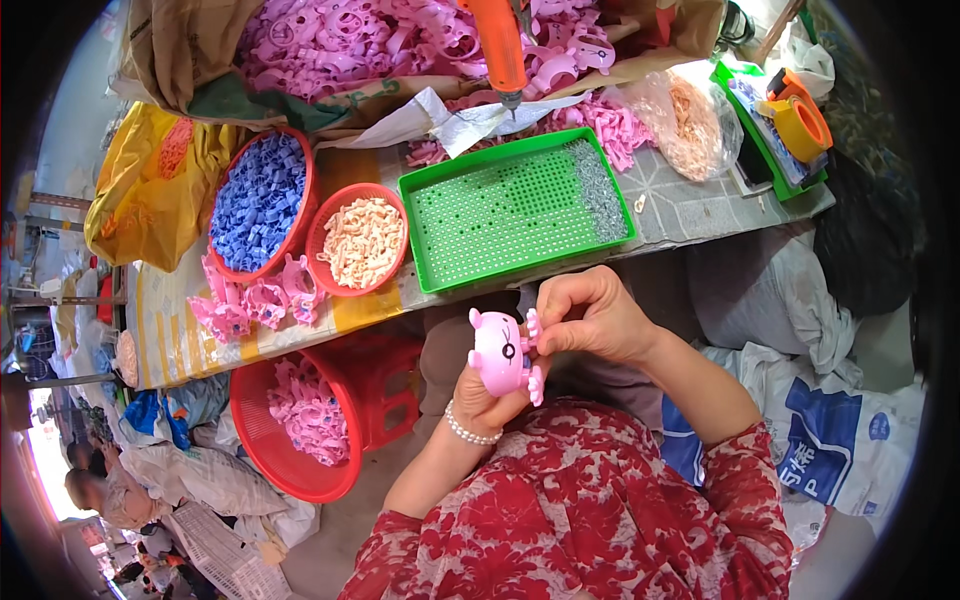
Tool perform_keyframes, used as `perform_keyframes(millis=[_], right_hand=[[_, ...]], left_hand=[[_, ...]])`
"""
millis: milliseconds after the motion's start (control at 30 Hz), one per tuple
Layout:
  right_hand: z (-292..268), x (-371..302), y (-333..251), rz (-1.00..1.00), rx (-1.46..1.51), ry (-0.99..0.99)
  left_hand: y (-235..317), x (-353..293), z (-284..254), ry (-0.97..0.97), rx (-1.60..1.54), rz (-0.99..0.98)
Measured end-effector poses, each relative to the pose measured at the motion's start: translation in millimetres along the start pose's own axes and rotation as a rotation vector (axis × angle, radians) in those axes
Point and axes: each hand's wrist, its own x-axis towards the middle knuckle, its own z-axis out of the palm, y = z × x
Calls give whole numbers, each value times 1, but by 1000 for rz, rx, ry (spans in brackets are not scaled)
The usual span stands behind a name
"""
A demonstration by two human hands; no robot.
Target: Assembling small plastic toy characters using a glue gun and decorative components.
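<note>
My left hand [482, 402], with a white beaded bracelet at its wrist, is closed around a pink plastic toy part [493, 347] with small ears and a winking face. The part is held in front of my chest, just off the table's near edge. My right hand [598, 318] pinches at its right side, by a knobbly pink piece; the fingertips hide what exactly they grip. Just beyond my hands lies a green perforated tray [470, 225] with small metal screws [598, 190] heaped at its right end.
Left on the table stand red baskets of blue pieces [258, 200] and cream pieces [362, 243], beside loose pink parts [262, 302]. An orange power screwdriver [500, 45] hangs above the tray. Pink parts [350, 45] fill a sack behind. A red basket [345, 478] sits below, left.
</note>
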Motion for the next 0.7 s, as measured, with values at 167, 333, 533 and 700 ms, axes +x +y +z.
perform_keyframes(millis=[167, 333, 533, 700], right_hand=[[-3, -1, 0, -43, -38, -26], [-3, 0, -2, 13, -49, -8], [-2, -1, -4, 103, -11, 17], [3, -7, 1, 132, 67, 67]], left_hand=[[0, 6, 16, 75, -100, 26], [4, 4, 17, 136, -45, 30], [1, 7, 15, 108, 22, 110], [1, 7, 15, 99, 23, 110]])
